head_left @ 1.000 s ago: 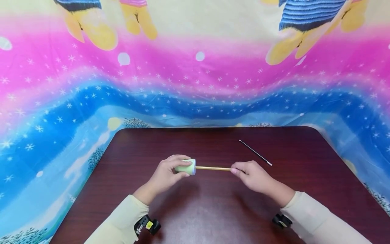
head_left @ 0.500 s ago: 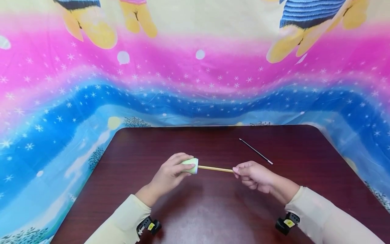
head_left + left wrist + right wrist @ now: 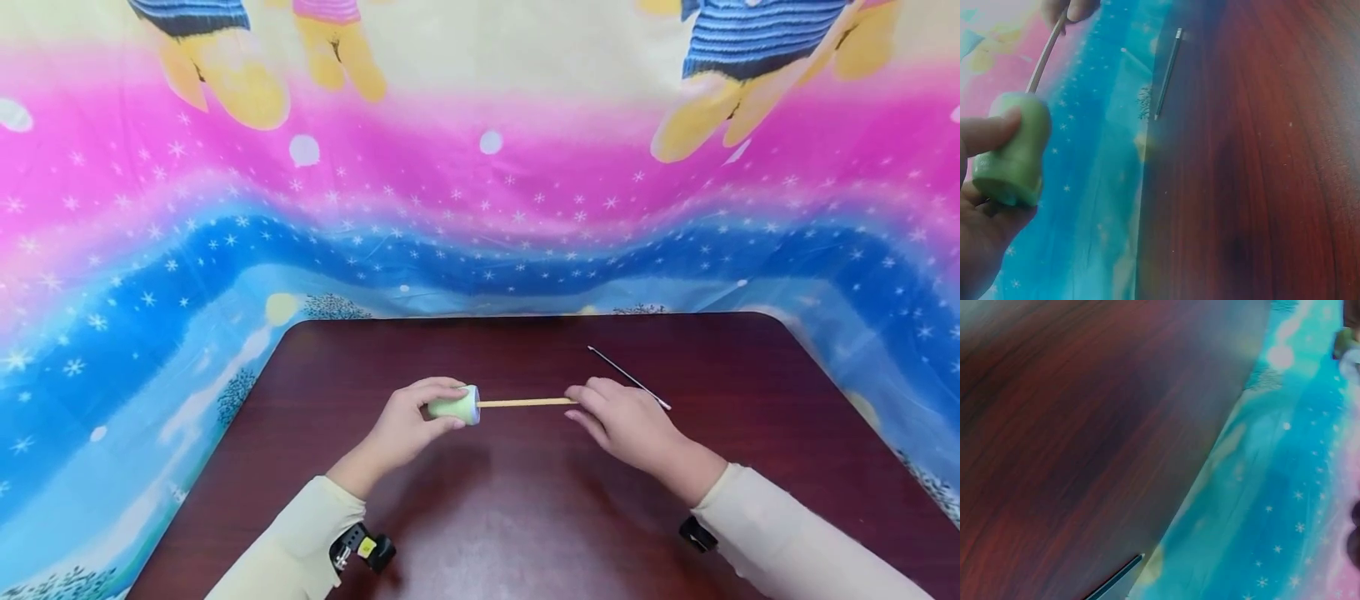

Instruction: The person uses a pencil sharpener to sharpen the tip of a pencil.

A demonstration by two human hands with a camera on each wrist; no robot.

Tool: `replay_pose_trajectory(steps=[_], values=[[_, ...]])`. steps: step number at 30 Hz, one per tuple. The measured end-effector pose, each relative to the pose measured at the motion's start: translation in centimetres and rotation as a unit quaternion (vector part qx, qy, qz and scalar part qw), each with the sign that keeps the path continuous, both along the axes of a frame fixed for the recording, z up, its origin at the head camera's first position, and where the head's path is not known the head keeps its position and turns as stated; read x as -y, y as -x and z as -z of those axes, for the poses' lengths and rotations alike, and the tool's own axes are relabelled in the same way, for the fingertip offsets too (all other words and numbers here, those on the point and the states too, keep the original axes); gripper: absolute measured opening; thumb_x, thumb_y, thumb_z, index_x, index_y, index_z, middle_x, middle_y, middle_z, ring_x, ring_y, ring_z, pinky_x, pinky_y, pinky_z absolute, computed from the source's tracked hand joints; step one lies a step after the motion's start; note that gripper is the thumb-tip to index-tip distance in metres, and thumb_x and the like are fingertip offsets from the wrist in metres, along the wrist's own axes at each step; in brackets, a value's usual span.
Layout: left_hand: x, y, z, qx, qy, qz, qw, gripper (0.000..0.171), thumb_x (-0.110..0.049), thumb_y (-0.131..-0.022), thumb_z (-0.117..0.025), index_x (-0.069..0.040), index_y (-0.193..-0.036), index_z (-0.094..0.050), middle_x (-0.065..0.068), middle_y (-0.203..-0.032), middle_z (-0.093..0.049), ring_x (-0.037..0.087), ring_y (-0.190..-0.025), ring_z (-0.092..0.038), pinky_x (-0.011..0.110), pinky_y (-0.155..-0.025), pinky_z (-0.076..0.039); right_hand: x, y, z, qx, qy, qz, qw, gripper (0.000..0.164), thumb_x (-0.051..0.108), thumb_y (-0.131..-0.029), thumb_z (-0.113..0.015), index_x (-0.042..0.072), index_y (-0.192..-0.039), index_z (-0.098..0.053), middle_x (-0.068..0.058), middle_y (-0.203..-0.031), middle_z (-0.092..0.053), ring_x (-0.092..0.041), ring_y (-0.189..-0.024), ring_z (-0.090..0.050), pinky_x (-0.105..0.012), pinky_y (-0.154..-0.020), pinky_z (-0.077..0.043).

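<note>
Sideways within curled left hand (image 3: 405,425), green container (image 3: 455,407) (yellow stick (image 3: 525,403) at its mouth), stick pinched between fingertips of right hand (image 3: 628,422).

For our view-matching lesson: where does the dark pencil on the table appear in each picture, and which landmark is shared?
Head: dark pencil, right of centre, beyond the right hand.
Left wrist: dark pencil, upper middle.
Right wrist: dark pencil, bottom edge, left of centre, cut off.
Shared landmark: snowflake-printed cloth.
</note>
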State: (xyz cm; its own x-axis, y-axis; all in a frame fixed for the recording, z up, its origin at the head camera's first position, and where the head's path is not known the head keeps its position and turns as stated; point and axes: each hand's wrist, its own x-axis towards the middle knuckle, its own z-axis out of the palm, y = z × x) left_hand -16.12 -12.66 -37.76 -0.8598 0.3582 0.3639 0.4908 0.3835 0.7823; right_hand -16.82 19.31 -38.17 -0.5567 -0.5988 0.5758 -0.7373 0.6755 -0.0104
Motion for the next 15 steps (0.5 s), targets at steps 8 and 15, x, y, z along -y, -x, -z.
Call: replay_pose_trajectory(steps=[8, 15], values=[[0.5, 0.1, -0.5, 0.060, -0.011, 0.038, 0.9974, 0.036, -0.001, -0.076, -0.079, -0.001, -0.111, -0.070, 0.014, -0.117, -0.065, 0.028, -0.107, -0.060, 0.026, -0.078, -0.052, 0.4, -0.3, 0.6, -0.174, 0.008, -0.090, 0.981, 0.035, 0.025, -0.105, -0.037, 0.008, -0.086, -0.060, 0.003, -0.063, -0.054, -0.014, -0.052, -0.053, -0.027, -0.042, -0.040], [0.3, -0.1, -0.6, -0.009, -0.015, 0.039, 0.9991, 0.035, 0.003, -0.073, -0.080, 0.001, -0.106, -0.073, 0.014, -0.114, -0.067, 0.028, -0.105, -0.062, 0.026, -0.074, -0.054, 0.8, -1.6, -0.3, 0.056, 0.076, -0.085, 0.992, 0.023, 0.021, -0.101, -0.052, 0.013, -0.083, -0.063, 0.011, -0.065, -0.056, 0.001, -0.055, -0.046, -0.020, -0.052, -0.043]])
